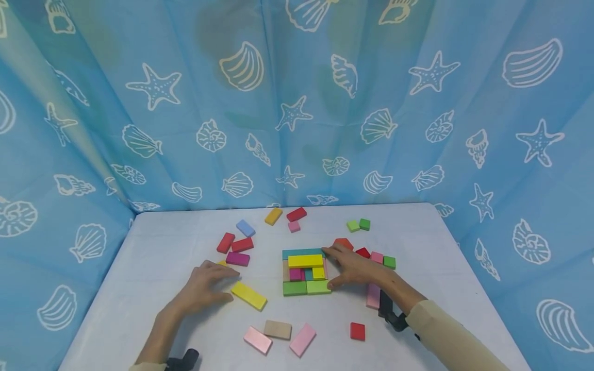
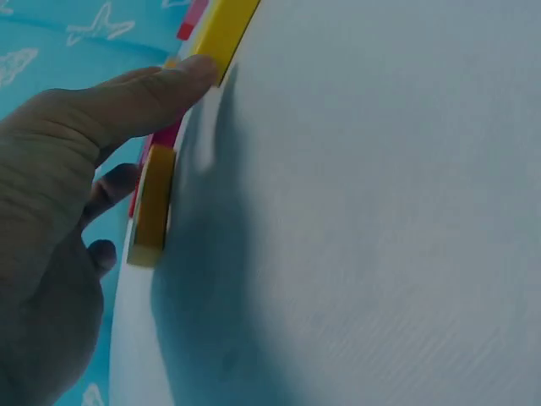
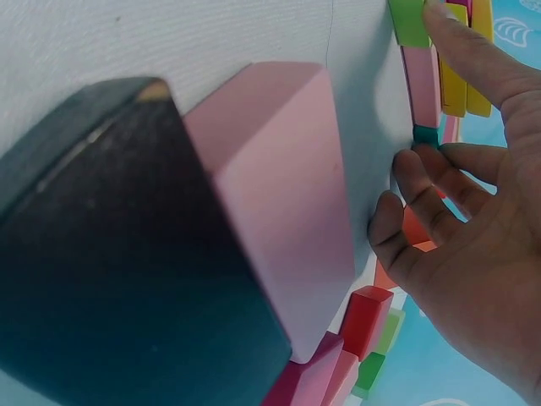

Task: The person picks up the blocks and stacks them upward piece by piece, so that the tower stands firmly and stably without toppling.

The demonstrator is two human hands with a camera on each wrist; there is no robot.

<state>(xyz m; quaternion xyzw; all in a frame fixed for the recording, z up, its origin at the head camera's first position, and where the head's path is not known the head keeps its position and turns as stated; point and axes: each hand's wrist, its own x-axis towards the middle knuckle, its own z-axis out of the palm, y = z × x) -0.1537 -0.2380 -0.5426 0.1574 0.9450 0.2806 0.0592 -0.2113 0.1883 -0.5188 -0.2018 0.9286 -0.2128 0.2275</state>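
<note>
A small structure of wooden blocks stands mid-table: a teal block (image 1: 301,253) at the back, a yellow block (image 1: 304,261) on top, and a green block (image 1: 294,288) and a light green block (image 1: 318,287) in front. My right hand (image 1: 355,267) spans its right side, thumb by the light green block and forefinger by the teal block's end. Thumb and fingers are spread there, as the right wrist view shows. On the left, my left hand (image 1: 202,288) hovers with fingers apart beside a loose yellow block (image 1: 249,296). Whether its thumb touches that block, I cannot tell.
Red blocks (image 1: 242,244), a purple block (image 1: 238,258) and a blue block (image 1: 245,228) lie at the back left. Pink blocks (image 1: 303,340) and a beige block (image 1: 278,330) lie in front. Several more blocks sit beyond my right forearm. A shell-patterned curtain (image 1: 297,144) surrounds the table.
</note>
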